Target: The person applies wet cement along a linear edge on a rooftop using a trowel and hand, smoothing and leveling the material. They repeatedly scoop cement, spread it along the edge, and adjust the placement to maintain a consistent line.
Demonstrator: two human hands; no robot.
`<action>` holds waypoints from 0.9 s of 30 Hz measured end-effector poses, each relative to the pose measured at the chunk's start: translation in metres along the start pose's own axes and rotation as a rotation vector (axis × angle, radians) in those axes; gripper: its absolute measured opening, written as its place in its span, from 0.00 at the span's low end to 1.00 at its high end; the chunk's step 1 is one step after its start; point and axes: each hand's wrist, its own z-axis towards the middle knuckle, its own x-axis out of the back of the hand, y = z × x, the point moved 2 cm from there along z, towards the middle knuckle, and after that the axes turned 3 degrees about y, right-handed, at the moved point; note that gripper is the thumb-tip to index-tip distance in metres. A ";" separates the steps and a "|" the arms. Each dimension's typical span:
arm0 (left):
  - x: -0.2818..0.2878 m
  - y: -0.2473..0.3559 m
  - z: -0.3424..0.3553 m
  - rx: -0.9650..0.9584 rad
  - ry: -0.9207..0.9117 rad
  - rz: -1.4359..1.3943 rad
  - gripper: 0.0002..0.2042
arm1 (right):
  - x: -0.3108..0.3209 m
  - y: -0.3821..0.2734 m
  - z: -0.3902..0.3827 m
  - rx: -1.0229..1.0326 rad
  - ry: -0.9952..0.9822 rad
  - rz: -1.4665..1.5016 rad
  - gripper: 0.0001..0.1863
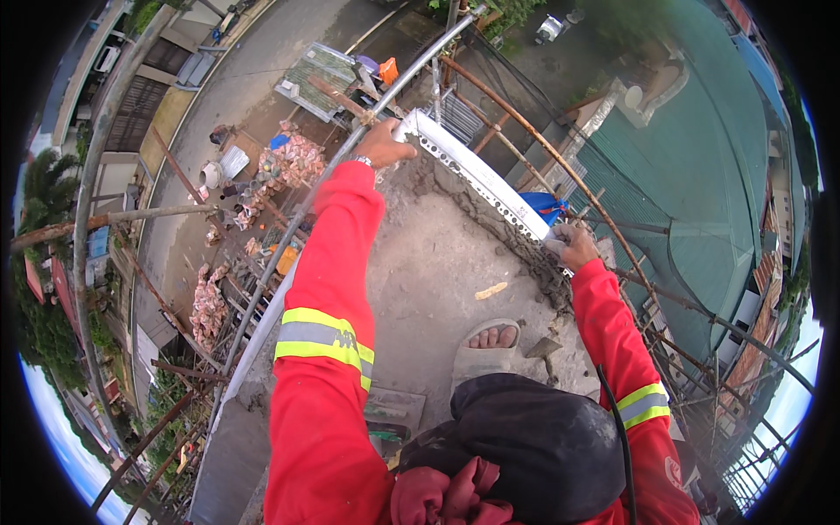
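Note:
A long white perforated corner bead (477,173) lies along the far edge of a concrete ledge (420,271), slanting from upper left to lower right. My left hand (383,144) grips its upper-left end, close to a metal scaffold pipe. At the lower-right end, the fingers of my right hand (575,245) are closed on the bead. Rough wet mortar (490,219) runs along the bead's near side, touching its row of holes. Part of each hand's grip is hidden behind the fingers.
Scaffold pipes (337,162) cross at the left, and rusty ones (560,157) at the right. My sandalled foot (492,336) rests on the ledge near a mortar lump (542,347). A wooden float (394,409) lies lower left. Far below are a street (249,74) and pinkish sacks (293,157).

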 end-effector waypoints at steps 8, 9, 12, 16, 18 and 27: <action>-0.004 -0.009 0.005 0.048 0.034 -0.085 0.29 | -0.001 0.001 0.001 0.003 0.009 -0.008 0.13; -0.005 -0.007 0.005 0.047 0.042 -0.096 0.29 | -0.001 0.001 0.001 -0.003 0.008 0.012 0.13; -0.004 0.000 0.004 0.068 0.083 -0.037 0.31 | 0.000 -0.001 0.001 -0.003 0.000 0.000 0.12; -0.006 0.009 0.003 0.089 0.140 0.045 0.31 | 0.001 -0.003 0.000 -0.001 -0.017 -0.027 0.13; -0.007 0.009 0.004 0.079 0.135 0.082 0.31 | 0.002 -0.002 0.000 -0.005 -0.018 -0.019 0.13; -0.002 -0.007 0.006 0.027 0.008 -0.125 0.33 | -0.003 0.010 0.004 0.007 -0.011 -0.044 0.13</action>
